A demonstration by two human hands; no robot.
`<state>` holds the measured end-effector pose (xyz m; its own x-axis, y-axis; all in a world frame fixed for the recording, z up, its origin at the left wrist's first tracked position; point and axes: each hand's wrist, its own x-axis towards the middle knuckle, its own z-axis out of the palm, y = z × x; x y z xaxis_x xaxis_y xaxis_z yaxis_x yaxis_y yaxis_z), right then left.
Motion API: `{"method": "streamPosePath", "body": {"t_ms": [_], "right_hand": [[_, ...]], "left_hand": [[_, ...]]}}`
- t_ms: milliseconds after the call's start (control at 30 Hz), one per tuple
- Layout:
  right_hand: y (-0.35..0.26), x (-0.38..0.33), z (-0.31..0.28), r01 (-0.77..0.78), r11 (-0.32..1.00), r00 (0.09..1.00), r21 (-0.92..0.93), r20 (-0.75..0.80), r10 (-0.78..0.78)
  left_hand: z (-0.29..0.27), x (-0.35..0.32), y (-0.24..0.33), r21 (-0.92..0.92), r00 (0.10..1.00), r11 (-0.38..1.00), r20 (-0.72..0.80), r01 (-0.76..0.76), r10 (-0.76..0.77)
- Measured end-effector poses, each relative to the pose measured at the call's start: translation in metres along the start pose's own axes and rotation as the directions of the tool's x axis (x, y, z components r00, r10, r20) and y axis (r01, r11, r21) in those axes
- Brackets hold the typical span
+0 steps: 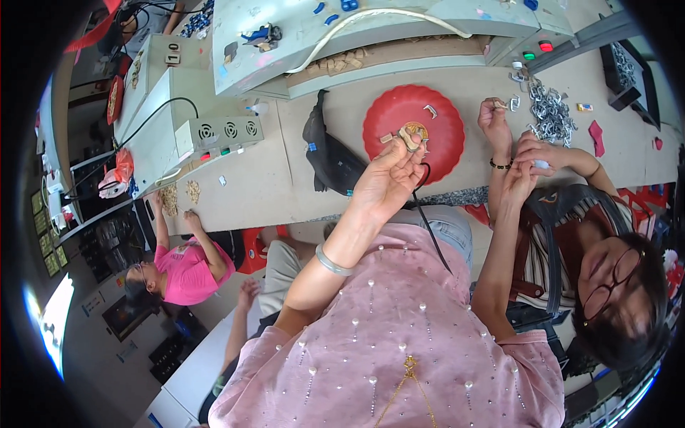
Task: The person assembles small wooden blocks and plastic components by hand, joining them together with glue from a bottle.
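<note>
My left hand is raised over the table edge, fingers pinched on a small tan coil part. A thin black wire hangs from near it down across my pink shirt. Behind the part sits a red plate holding a small metal piece. My right hand is lifted at the right, close against a co-worker's hand; what it holds is hidden. The co-worker's other hand, with a black wristband, pinches a small metal clip.
A pile of metal clips lies right of the plate. A black bag rests on the beige table, and a grey vented box stands further left. Another person in pink works at the lower left.
</note>
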<state>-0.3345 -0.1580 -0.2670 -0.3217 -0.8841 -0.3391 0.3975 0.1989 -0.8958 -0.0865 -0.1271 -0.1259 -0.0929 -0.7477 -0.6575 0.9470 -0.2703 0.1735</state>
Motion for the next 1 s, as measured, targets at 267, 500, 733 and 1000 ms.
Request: {"method": "streamPosePath", "body": {"t_ms": [267,500,733,1000], "right_hand": [[-0.01,-0.05,0.005,0.016,0.999,0.988,0.04,0.152,-0.022],[-0.076,-0.107,0.084,0.01,0.997,0.862,0.07,0.505,-0.044],[-0.115,-0.132,0.126,0.039,0.999,0.797,-0.018,0.604,-0.02],[-0.12,-0.141,0.123,0.303,0.942,0.843,-0.143,0.502,-0.194]], "left_hand": [[0.001,-0.006,0.0,0.096,0.948,0.965,0.233,-0.246,0.218],[0.004,-0.02,0.009,0.146,0.908,0.922,0.287,-0.358,0.307],[0.01,-0.032,0.011,0.056,0.871,0.897,0.276,-0.437,0.407],[0.011,-0.042,0.009,0.032,0.864,0.886,0.239,-0.463,0.443]]}}
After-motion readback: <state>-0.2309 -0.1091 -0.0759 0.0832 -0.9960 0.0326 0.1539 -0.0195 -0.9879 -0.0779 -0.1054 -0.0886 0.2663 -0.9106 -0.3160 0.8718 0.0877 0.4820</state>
